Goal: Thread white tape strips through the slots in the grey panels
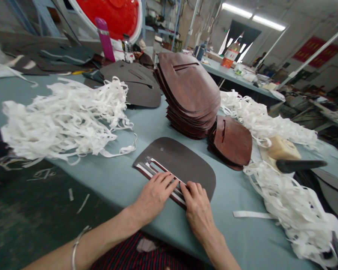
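Head | left hand [154, 192] flat, open, on leather piece [186, 161] | right hand [197, 205] same, alongside

Both arms are bare along the whole length that shows, with skin uncovered from the lower edge of the view up to the fingers. The left hand [154, 195] and the right hand [198, 210] are bare as well. A thin, silver-coloured bracelet [76, 245] circles the left forearm, its slim band catching the light. Below the arms shows a dark garment [129, 258] with narrow red stripes running close together. A small greyish patch [146, 244] lies on the cloth near its upper edge.
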{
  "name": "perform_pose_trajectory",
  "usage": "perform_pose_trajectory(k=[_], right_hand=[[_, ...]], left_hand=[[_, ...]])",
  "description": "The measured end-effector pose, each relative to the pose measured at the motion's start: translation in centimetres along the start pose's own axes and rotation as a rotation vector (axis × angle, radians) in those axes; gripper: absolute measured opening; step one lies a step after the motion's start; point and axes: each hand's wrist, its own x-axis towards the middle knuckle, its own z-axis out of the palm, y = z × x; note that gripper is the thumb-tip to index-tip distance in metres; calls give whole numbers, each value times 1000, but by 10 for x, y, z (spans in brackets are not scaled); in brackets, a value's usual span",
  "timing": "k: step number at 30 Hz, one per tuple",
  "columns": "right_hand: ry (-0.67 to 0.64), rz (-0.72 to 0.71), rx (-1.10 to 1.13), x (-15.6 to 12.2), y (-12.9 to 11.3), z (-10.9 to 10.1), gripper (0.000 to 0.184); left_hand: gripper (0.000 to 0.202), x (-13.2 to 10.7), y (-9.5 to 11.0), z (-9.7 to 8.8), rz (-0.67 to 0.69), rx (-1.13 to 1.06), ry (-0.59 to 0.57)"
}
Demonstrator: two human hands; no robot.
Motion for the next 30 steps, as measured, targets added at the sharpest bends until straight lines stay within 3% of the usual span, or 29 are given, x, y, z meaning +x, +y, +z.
perform_pose_trajectory(k=[9,12,15,19,22,25,27,30], right_hand=[[-1,-80,-160,7,-5,0,35],[41,-114,-163,2,-1,2,36],[70,-109,-147,-2,5,1,36],[31,16,-95,9,-8,-4,22],[49,65,-47,28,-40,-3,18],[91,3,-8,45,-68,5,22],[100,11,-9,45,-73,10,18],[109,58,-44,20,-59,14,19]], left_hand=[[36,6,15,-1,74,317,-69],[37,0,0,-5,69,361,-74],[40,-8,-28,-13,-1,424,-98],[46,-16,-57,-19,-42,436,-106],[46,-20,-63,-16,-41,407,-67],[45,-22,-64,-12,-12,361,-20],[47,-23,-65,-12,10,328,-12],[48,-22,-67,-15,14,300,-22]])
